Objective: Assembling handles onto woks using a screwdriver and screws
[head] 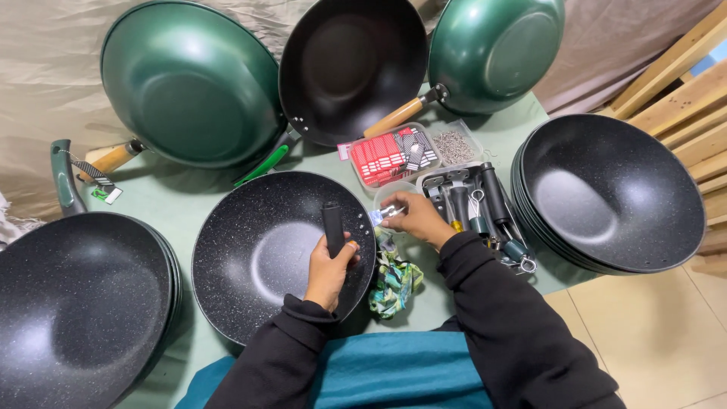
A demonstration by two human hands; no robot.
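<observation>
From above: the left hand (pixel 327 266) grips a black handle (pixel 332 227) upright over the speckled black pan (pixel 261 250) on the green table (pixel 170 198); the right hand (pixel 416 217) pinches a small shiny piece (pixel 382 214) beside the tray of handles (pixel 477 204); a crumpled cloth (pixel 394 282) lies below.

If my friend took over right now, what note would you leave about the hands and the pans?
Left hand: closed around a black handle, held upright over the speckled black pan in front.
Right hand: pinching a small shiny part above a clear tub.
Nearby: tray of spare handles, stacks of black pans left and right.
Done: handle in hand, pan in place.
Left: the handle is not yet fixed on this pan.
</observation>
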